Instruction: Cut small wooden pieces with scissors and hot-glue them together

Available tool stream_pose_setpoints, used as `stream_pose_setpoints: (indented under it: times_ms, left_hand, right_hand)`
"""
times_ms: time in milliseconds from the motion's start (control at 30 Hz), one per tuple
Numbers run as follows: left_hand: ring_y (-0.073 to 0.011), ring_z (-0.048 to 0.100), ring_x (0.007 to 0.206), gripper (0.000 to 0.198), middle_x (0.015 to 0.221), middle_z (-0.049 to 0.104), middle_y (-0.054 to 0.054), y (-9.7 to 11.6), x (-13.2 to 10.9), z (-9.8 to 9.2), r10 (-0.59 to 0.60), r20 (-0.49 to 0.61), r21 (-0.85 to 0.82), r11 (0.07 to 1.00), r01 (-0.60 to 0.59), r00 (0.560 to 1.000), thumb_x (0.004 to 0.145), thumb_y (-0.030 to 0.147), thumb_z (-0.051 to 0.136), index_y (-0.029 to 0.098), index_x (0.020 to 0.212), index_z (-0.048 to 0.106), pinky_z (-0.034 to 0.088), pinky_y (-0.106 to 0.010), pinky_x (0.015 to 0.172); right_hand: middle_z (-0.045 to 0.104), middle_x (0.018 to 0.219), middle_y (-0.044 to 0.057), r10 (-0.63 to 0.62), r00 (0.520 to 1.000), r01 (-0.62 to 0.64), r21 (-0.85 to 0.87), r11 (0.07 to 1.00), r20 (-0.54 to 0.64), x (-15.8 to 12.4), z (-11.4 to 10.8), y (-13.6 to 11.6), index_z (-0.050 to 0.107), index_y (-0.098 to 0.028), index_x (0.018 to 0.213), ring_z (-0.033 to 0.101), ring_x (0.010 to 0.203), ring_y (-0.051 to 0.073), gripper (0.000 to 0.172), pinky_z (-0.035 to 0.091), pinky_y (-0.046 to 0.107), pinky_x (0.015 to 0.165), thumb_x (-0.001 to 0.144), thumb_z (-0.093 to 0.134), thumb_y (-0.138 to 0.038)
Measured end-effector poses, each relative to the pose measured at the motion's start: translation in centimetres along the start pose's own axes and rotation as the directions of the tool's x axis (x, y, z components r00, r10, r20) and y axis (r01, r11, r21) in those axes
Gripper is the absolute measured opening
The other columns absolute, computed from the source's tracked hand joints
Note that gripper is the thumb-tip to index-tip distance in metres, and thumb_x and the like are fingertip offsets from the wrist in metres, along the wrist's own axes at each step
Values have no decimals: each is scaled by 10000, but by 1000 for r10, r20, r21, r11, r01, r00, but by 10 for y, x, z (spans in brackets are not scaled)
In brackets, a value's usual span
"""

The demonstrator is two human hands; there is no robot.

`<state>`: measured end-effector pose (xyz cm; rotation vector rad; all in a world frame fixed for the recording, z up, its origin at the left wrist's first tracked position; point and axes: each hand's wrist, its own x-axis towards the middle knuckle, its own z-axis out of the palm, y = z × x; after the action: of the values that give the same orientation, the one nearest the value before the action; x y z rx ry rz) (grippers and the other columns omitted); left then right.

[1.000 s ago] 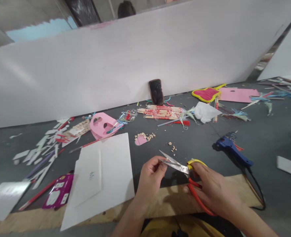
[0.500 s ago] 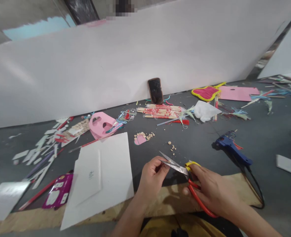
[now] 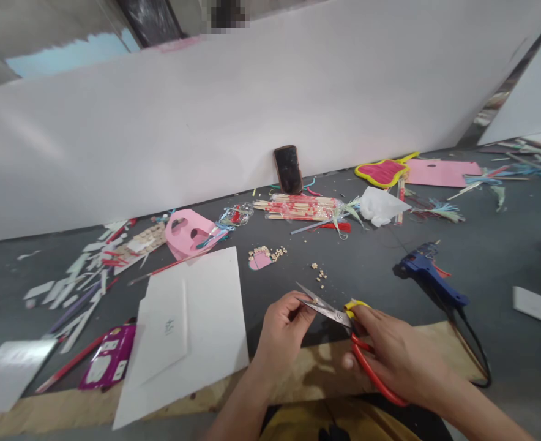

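Observation:
Held in my right hand (image 3: 394, 352) is a pair of scissors (image 3: 332, 312) with red handles, one of them wrapped in yellow. Its blades are parted and point left toward my left hand (image 3: 285, 323). The thumb and fingers of that hand pinch a tiny pale piece between the blades, too small to make out well. Just beyond the blades lie several small pale bits (image 3: 320, 274). Farther left, a small pink rounded piece (image 3: 260, 261) rests on the dark table with more such bits along its edge.
A blue glue gun (image 3: 429, 275) lies to the right, its black cord running toward the table edge. White sheets (image 3: 210, 324) and a purple packet (image 3: 109, 355) are on the left. Behind are a bundle of wrapped sticks (image 3: 298, 208) and a phone (image 3: 289, 169) against a white board.
Almost nothing differs. Both hands keep their places, with the scissor blades still parted around the tiny piece; the right hand and red handle have shifted very slightly.

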<state>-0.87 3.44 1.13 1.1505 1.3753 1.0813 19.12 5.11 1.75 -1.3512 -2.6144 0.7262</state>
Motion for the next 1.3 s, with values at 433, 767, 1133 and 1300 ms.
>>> stream_pose_setpoints:
  times_ms: [433, 767, 1133, 1300]
  left_hand:
    - [-156, 554, 719, 192, 760, 626, -35, 8, 3, 1, 90, -26, 83, 993, -88, 996, 824, 294, 544, 147, 745, 639, 423, -241, 666]
    - [-133, 530, 678, 171, 731, 617, -12, 8, 2, 4, 102, -57, 77, 992, -98, 993, 824, 304, 561, 157, 804, 646, 413, -222, 635]
    - [-125, 554, 677, 88, 731, 614, -12, 3, -3, 9, 204, -96, 62, 978, -198, 974, 792, 200, 584, 156, 743, 642, 422, -213, 625]
    - [-125, 545, 659, 95, 721, 619, -17, 11, -4, 9, 179, -53, 67, 982, -176, 982, 788, 196, 582, 151, 729, 642, 412, -214, 611]
  right_hand:
    - [617, 578, 3, -103, 975, 62, -206, 976, -196, 4, 23, 9, 409, -220, 849, 614, 498, 209, 117, 334, 272, 456, 895, 428, -325]
    - [617, 547, 0, -72, 976, 36, -170, 985, -208, 7, 24, 8, 388, -231, 827, 616, 464, 198, 187, 319, 253, 419, 930, 335, -378]
    - [614, 784, 121, -6, 995, 5, -9, 1000, -99, 8, 4, -5, 416, -211, 803, 597, 691, 246, 308, 457, 350, 616, 819, 439, -518]
    - [614, 745, 96, -36, 985, 38, 11, 999, -166, 9, 11, -9, 400, -206, 856, 587, 644, 217, 245, 453, 320, 591, 861, 426, -450]
